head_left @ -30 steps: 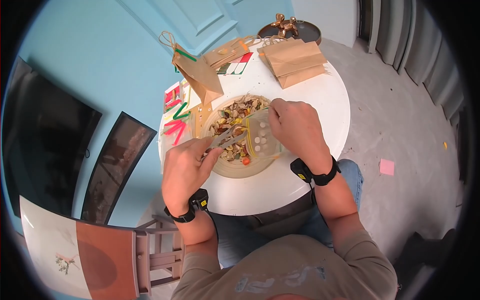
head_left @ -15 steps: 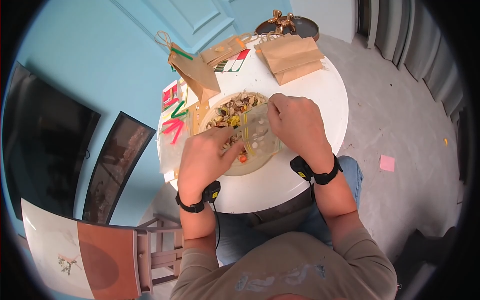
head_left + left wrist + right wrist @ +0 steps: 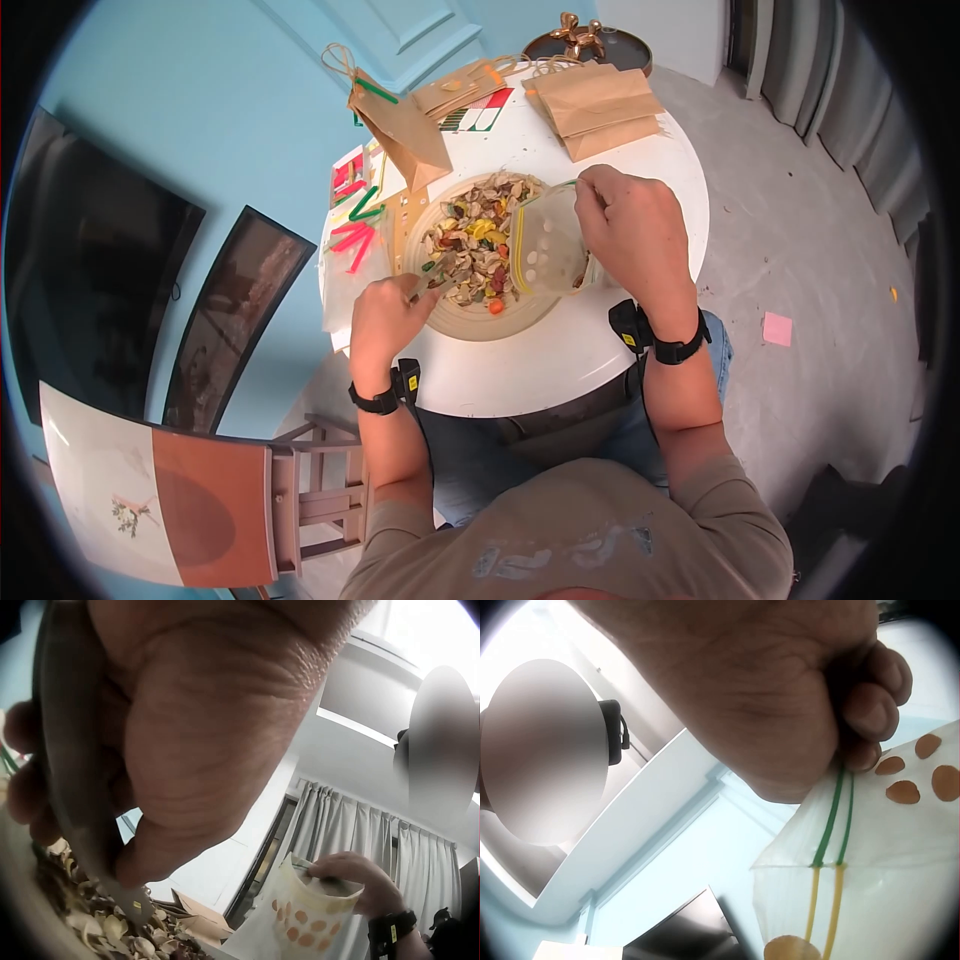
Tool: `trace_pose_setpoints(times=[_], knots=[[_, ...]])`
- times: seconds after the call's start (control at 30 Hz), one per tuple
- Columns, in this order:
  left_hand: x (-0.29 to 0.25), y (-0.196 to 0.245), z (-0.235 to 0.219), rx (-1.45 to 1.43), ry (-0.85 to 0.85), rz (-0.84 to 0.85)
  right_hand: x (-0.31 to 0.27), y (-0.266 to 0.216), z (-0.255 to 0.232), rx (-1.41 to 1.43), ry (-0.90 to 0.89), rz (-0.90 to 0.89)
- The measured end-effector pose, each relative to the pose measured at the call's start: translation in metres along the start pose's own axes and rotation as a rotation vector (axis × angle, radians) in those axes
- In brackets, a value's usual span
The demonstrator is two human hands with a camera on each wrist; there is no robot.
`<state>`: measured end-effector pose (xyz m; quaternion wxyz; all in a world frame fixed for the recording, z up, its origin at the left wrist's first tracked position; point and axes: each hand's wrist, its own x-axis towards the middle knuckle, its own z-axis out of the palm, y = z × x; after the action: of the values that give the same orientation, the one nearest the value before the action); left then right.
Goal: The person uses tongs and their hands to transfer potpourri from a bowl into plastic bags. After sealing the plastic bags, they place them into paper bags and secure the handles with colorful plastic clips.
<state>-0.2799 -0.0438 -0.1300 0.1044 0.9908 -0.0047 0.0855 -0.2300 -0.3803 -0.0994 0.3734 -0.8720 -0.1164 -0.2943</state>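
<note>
The left hand [image 3: 385, 325] grips grey tongs [image 3: 71, 750] and the right hand [image 3: 637, 230] pinches a translucent dotted plastic bag [image 3: 552, 240], seemingly little filled, while many dried pieces [image 3: 468, 285] lie in the round beige bowl [image 3: 478, 331].

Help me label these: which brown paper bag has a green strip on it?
The leftmost bag in the head view, with the only green strip, unlike the middle bag and right-hand bags.

The translucent, dotted zip bag [image 3: 551, 246] hangs open over the bowl's [image 3: 482, 329] three o'clock side. Grey tongs [image 3: 75, 750] slant in from eight o'clock, tips at the mottled dried mix [image 3: 478, 215].
</note>
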Motion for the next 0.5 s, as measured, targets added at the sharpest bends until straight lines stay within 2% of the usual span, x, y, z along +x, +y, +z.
trace_pose_setpoints(times=[0.17, 0.5], knots=[[0.009, -0.001, 0.012, 0.024, -0.067, -0.052, 0.0, -0.004, 0.007, 0.006, -0.004, -0.023], [0.011, 0.003, 0.024, -0.016, 0.005, 0.021, 0.0, -0.005, 0.013, -0.016, -0.018, -0.046]])
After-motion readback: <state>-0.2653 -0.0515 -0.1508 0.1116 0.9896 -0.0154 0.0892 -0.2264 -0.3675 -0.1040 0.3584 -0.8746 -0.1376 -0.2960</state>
